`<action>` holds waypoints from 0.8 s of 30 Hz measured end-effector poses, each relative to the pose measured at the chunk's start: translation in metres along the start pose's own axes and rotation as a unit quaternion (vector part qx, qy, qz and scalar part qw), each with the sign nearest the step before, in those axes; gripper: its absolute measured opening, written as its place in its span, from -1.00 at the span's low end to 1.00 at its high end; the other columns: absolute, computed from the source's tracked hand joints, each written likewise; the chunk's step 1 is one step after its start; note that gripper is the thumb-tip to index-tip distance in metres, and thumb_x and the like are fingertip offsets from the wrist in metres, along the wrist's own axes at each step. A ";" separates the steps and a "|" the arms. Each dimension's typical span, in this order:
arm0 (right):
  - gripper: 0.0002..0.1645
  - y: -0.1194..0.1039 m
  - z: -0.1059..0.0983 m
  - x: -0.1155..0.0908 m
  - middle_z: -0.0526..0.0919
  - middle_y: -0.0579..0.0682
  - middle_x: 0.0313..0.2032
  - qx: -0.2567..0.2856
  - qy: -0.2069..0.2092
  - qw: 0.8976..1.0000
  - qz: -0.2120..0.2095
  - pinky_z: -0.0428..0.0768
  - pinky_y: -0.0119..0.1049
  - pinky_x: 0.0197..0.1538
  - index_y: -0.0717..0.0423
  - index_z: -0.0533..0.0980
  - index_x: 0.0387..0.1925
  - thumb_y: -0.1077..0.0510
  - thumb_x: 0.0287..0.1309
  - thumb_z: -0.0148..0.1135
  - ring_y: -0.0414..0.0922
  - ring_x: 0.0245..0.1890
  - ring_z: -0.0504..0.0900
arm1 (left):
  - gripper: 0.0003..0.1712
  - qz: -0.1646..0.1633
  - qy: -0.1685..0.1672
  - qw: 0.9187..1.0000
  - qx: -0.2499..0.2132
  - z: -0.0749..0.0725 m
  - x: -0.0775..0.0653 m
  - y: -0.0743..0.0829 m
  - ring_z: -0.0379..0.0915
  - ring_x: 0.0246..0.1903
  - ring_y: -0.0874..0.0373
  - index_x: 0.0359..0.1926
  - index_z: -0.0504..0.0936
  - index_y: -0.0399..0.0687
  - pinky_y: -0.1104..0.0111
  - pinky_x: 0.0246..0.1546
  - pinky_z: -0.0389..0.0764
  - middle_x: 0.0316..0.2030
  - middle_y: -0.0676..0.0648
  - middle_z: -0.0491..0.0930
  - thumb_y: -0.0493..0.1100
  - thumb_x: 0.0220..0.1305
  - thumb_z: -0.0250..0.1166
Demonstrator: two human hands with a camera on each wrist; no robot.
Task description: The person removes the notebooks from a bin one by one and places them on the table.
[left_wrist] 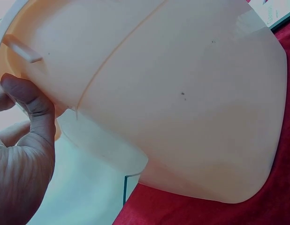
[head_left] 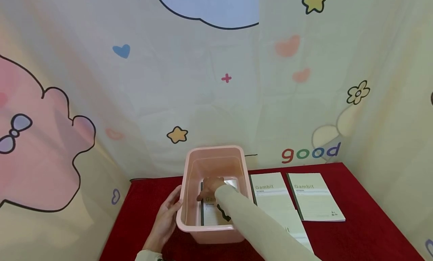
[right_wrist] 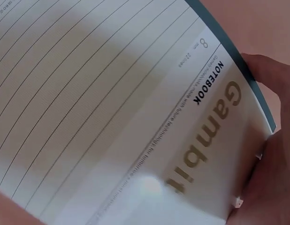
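Note:
My right hand [head_left: 212, 186] reaches down inside a pink plastic bin [head_left: 193, 228] and grips a Gambit notebook [head_left: 212, 214] near its top edge. In the right wrist view the thumb lies by the dark spine of the notebook [right_wrist: 103, 98], and the other fingers are at its top edge, partly hidden. The ruled cover looks slightly bowed. My left hand [head_left: 165, 216] touches the bin's left side from outside, fingers fairly straight. In the left wrist view its thumb presses the bin wall [left_wrist: 182, 122] just under the rim; the other fingertips are mostly hidden.
Right of the bin, a Gambit notebook [head_left: 268, 186] partly adjoins another notebook [head_left: 285, 221] nearer me, half hidden by my right sleeve [head_left: 257, 223]. Another notebook [head_left: 318, 197] lies farther right. All rest on a red cloth [head_left: 365, 231]. A printed curtain [head_left: 203, 88] hangs close behind the bin.

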State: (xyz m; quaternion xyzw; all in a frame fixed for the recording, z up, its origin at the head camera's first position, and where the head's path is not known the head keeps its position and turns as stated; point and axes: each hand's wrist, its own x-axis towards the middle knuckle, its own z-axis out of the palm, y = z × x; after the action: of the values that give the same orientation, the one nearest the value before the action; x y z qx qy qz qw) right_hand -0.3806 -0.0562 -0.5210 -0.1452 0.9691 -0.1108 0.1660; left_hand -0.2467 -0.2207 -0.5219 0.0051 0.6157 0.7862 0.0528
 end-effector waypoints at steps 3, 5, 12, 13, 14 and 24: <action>-0.17 -0.002 0.003 0.000 0.54 -0.14 -0.40 -0.003 0.019 1.000 -0.004 0.43 -0.11 0.15 -0.03 0.52 -0.11 -0.45 -0.34 0.51 -0.14 -0.27 0.46 | -0.29 -0.001 0.002 1.000 0.000 0.000 -0.002 0.000 0.03 0.47 -0.09 0.49 0.14 0.07 -0.03 0.37 0.26 0.48 -0.09 0.09 -0.11 0.39 0.19; -0.19 -0.003 0.004 0.001 0.53 -0.14 -0.41 -0.006 0.021 1.000 -0.004 0.43 -0.09 0.16 -0.02 0.52 -0.13 -0.43 -0.34 0.50 -0.13 -0.27 0.46 | -0.28 0.001 0.002 1.000 0.003 0.001 -0.003 0.000 0.03 0.46 -0.11 0.49 0.14 0.07 -0.04 0.37 0.27 0.48 -0.09 0.09 -0.11 0.39 0.19; -0.16 0.004 0.014 0.025 0.58 -0.12 -0.28 -0.033 0.079 0.996 -0.023 0.54 -0.14 0.14 0.01 0.53 -0.10 -0.48 -0.29 0.42 -0.12 -0.22 0.49 | -0.26 -0.001 0.003 1.000 0.002 0.001 -0.001 0.001 0.04 0.47 -0.11 0.49 0.13 0.09 -0.05 0.37 0.27 0.49 -0.08 0.06 -0.06 0.37 0.22; -0.17 0.005 0.012 0.024 0.56 -0.13 -0.27 -0.035 0.083 0.996 -0.025 0.56 -0.16 0.12 0.00 0.53 -0.09 -0.48 -0.27 0.40 -0.13 -0.22 0.48 | -0.26 -0.002 0.002 1.000 -0.001 0.001 -0.001 0.000 0.04 0.47 -0.12 0.49 0.13 0.09 -0.05 0.37 0.27 0.49 -0.08 0.06 -0.06 0.38 0.21; -0.21 0.005 0.011 0.023 0.58 -0.14 -0.29 -0.030 0.082 0.996 -0.025 0.59 -0.18 0.10 0.00 0.55 -0.13 -0.48 -0.25 0.39 -0.14 -0.24 0.50 | -0.26 -0.002 0.001 1.000 -0.003 0.001 -0.001 0.000 0.04 0.47 -0.12 0.49 0.13 0.09 -0.05 0.37 0.27 0.49 -0.08 0.06 -0.07 0.38 0.21; -0.38 0.000 -0.018 -0.003 0.57 -0.13 -0.40 0.010 0.059 0.998 -0.004 0.57 -0.12 0.15 -0.04 0.57 -0.26 -0.46 -0.05 0.23 -0.16 -0.30 0.53 | -0.31 0.005 0.000 1.000 -0.008 0.000 0.002 -0.001 0.05 0.47 -0.11 0.48 0.16 0.07 0.01 0.38 0.28 0.49 -0.07 0.08 -0.08 0.41 0.18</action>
State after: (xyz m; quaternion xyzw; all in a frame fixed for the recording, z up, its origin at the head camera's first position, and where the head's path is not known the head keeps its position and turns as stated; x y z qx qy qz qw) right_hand -0.3843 -0.0525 -0.5036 -0.1401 0.9754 -0.1298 0.1100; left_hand -0.2485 -0.2207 -0.5233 0.0079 0.6094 0.7913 0.0494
